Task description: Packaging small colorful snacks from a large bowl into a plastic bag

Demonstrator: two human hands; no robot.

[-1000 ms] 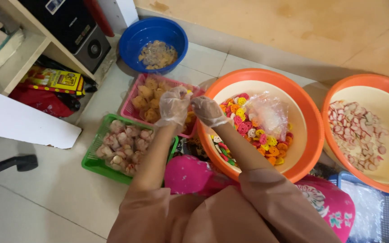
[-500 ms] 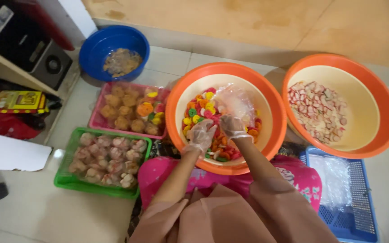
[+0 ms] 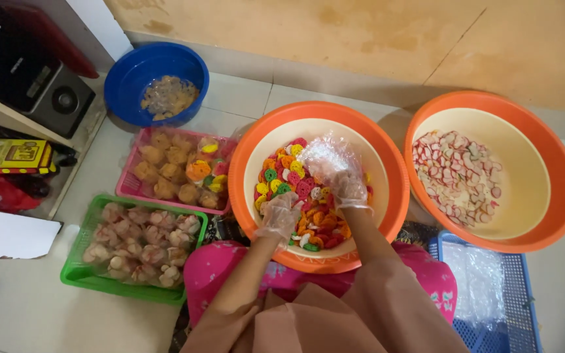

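Observation:
Both my hands wear thin clear plastic gloves and reach into an orange basin (image 3: 250, 157) with a cream inside, filled with colourful round crackers (image 3: 289, 176). My left hand (image 3: 279, 216) rests on the crackers near the basin's front, fingers curled down into them. Over the middle of the pile my right hand (image 3: 348, 186) holds a small clear plastic bag (image 3: 325, 157) that stands puffed open above the crackers.
A second orange basin (image 3: 557, 196) with pink-and-white crackers stands at right. At left lie a pink basket (image 3: 125, 189) and a green basket (image 3: 76, 271) of bagged snacks, and a blue bowl (image 3: 125, 78). A blue tray (image 3: 524, 307) holds clear bags. A shelf stands far left.
My hands came away from the pink basket and went into the orange basin. The view shifted so the basin sits in the middle.

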